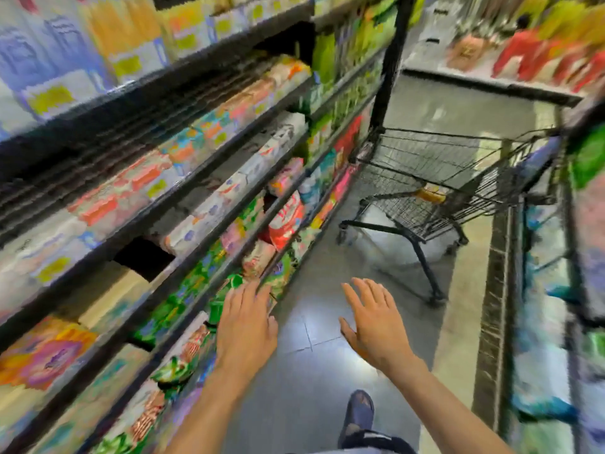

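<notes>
1. Shelf rack [98,132]: runs along the aisle to the left of the cart [409,158], packed with bags and packets. Picture heavily smeared; no labels readable.
2. Green packets [233,283]: on a low shelf of that rack, left of the cart and much nearer to the person than the cart is. These look like the goods being reached for. They lie on the shelf, not lifted.
3. Left hand [245,322]: stretched toward the green packets, back of the hand up, fingers straight and close together, nothing pinched. The fingertips lie at the packets' edge; contact cannot be told from the blur.
4. Right hand [373,322]: held over the floor between rack and cart, near side of the cart, fingers spread and flat, holding nothing.
5. Shoe [360,411]: on the floor tiles, below the right hand, well short of the cart.
6. Cart: stands ahead in the aisle, unattended, apart from both hands. One yellow item [432,193] lies in its basket.
7. Judgement on progress: early in the pick. The reach is under way, no grip made. Left to do: close on a packet, lift it off, carry it forward to the cart.
</notes>
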{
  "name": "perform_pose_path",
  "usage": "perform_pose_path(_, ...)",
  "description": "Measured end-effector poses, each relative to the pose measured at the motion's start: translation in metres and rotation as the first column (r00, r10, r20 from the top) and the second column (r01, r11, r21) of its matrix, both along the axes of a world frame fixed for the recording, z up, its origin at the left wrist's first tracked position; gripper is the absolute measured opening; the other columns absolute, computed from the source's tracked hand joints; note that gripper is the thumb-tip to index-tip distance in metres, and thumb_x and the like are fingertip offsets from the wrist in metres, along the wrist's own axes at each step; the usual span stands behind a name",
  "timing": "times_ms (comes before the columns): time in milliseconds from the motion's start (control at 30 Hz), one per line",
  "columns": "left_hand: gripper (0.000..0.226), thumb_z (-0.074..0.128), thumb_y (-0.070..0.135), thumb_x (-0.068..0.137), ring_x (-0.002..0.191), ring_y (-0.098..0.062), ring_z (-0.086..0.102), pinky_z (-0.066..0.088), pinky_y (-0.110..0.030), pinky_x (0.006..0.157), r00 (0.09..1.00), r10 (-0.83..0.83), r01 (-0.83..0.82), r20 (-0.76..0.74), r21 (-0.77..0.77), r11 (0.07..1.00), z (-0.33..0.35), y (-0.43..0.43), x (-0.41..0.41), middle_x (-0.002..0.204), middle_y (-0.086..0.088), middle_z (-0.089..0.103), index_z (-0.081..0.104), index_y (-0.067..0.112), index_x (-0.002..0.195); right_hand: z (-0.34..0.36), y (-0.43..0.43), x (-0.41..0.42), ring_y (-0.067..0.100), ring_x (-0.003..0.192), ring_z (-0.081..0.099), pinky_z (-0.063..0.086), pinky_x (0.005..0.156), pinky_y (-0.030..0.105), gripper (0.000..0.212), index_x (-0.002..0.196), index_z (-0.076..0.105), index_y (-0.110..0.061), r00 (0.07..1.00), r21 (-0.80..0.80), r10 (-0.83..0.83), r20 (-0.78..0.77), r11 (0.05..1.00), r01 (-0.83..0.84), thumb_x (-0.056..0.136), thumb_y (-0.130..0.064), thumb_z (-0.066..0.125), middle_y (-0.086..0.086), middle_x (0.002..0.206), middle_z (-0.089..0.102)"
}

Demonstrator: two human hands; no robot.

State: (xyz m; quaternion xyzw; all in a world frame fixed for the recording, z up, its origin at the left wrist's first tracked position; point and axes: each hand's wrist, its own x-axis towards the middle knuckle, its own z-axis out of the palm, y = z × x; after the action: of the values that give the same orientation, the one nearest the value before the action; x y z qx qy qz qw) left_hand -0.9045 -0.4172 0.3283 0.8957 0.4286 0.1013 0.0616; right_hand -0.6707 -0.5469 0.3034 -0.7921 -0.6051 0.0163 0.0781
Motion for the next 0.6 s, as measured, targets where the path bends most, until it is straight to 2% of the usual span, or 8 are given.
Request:
perform_pose_path(133,0.064,0.057,0.034,0.081,0.133,-0.033,0.047,0.036,-0.052,0.117,0.992,-0.08,0.079,-0.098,-0.018,0.997,-0.004,0.012,0.105,0.139,-0.012,0.054,0.055,0.011,0.14,-0.003,-0.01,0.09,0.035,0.138,0.045,0.038,0.117,0.05,0.065,0.146,0.051,-0.012,0.994,-0.004,-0.106,0.001,0.994,0.106,0.091,-0.046,0.059,0.01,0.148,0.049)
perform_pose_path(300,0.063,0.057,0.035,0.081,0.13,-0.033,0.05,0.038,-0.051,0.114,0.98,-0.155,0.152,-0.122,-0.037,0.988,0.004,0.02,0.212,0.137,-0.013,0.057,0.058,0.009,0.138,-0.004,-0.022,0.187,0.033,0.141,0.044,0.037,0.12,0.049,0.069,0.148,0.05,-0.012,0.977,-0.023,-0.212,-0.001,0.977,0.212,0.092,-0.051,0.062,0.009,0.15,0.048)
perform_pose_path(433,0.062,0.067,0.032,0.081,0.128,-0.033,0.052,0.043,-0.05,0.111,0.967,-0.221,0.218,-0.126,-0.038,0.975,0.012,0.029,0.277,0.136,-0.014,0.058,0.059,0.008,0.137,-0.004,-0.026,0.243,0.032,0.139,0.046,0.039,0.12,0.047,0.072,0.147,0.051,-0.011,0.961,-0.033,-0.277,-0.004,0.96,0.277,0.091,-0.052,0.065,0.009,0.147,0.05)
perform_pose_path(600,0.061,0.064,0.035,0.08,0.124,-0.035,0.056,0.045,-0.05,0.108,0.944,-0.298,0.3,-0.139,-0.009,0.954,0.011,0.055,0.345,0.132,-0.017,0.061,0.063,0.005,0.134,-0.006,-0.015,0.292,0.03,0.144,0.04,0.033,0.123,0.046,0.073,0.152,0.045,-0.014,0.929,-0.083,-0.37,-0.005,0.926,0.368,0.094,-0.055,0.058,0.008,0.153,0.045)
